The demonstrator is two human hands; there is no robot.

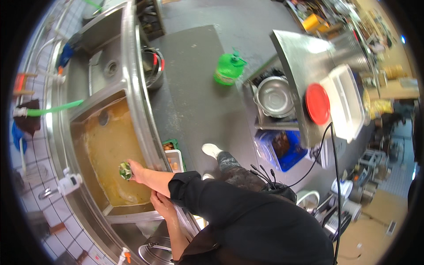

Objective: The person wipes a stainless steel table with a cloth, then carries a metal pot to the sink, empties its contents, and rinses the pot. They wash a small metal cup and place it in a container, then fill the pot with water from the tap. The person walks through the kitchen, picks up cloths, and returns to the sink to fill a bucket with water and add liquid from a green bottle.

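My right hand point(135, 171) is closed around a bunch of wet green and pale vegetable scraps point(125, 170). It is above a stainless steel sink basin point(99, 212) filled with cloudy yellow-brown water point(112, 142). Just below my outstretched right forearm, my left hand point(163, 204) is at the basin's near edge. Its fingers are bent close to that forearm and partly hidden by it, so whether they grip anything is unclear. A dark round thing point(103, 117), perhaps a drain, shows at the basin's far end.
A green hose point(56, 109) reaches over the basin's rim. Beyond lies another sink basin point(112, 68). On the floor stand a green plastic jug point(228, 71), a blue crate point(291, 155) and a bucket point(154, 69). A steel table point(298, 59) carries a red plate point(317, 103).
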